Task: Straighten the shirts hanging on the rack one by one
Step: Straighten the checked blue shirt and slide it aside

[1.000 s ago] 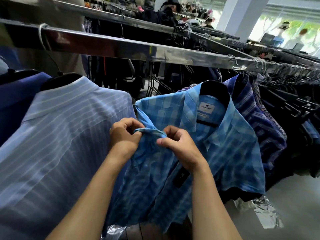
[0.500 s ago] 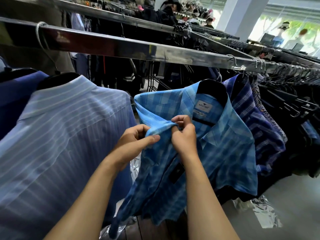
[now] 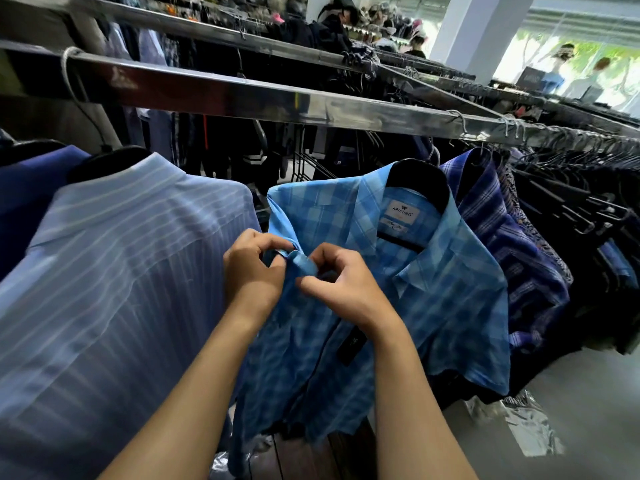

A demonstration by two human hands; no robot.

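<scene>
A light blue checked shirt [image 3: 446, 306] hangs on a black hanger [image 3: 417, 183] from the shiny metal rail [image 3: 311, 109]. My left hand [image 3: 251, 271] and my right hand [image 3: 346, 289] both pinch the same folded edge of its front, just below the collar, close together. To the left hangs a pale blue striped shirt [image 3: 114, 289]. On the right a dark blue plaid shirt [image 3: 509, 244] presses against the checked one.
A black price tag [image 3: 349, 346] dangles under my right wrist. Many dark garments and empty black hangers [image 3: 588, 202] crowd the rail at right. More racks [image 3: 242, 32] stand behind. Crumpled clear plastic [image 3: 526, 424] lies on the grey floor. A white pillar [image 3: 474, 32] rises far right.
My hands shifted along the shirt's front edge and regripped it; the right hand moved back apart from the left, and the fabric between them is now a small folded tab.
</scene>
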